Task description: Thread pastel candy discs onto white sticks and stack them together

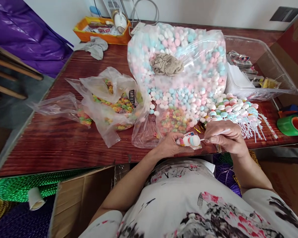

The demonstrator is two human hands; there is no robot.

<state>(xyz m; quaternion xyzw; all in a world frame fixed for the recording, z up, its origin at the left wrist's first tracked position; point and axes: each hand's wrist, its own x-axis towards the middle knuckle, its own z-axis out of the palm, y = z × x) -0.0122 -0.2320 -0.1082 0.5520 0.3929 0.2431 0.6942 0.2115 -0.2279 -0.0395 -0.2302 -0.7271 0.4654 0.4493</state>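
Near the table's front edge, my left hand (169,145) is closed around a short skewer of pastel candy balls (194,141) in white, pink and pale blue. A small printed card or packet shows beside the candy, partly hidden by my fingers. My right hand (225,136) pinches the white stick (202,140) that comes out of the candy's right end. Another length of white stick (223,132) shows above its fingers. Just beyond my right hand lies a pile of similar candy skewers (232,107), their white sticks (253,129) pointing towards me.
Behind my hands, a large clear bag (178,36) of pastel balls bears a crumpled brown cloth (167,64). Bags of ring-shaped pieces (114,105) lie left. A clear plastic bin (265,89) stands right, near green tape (288,125). An orange tray (80,33) sits at the back.
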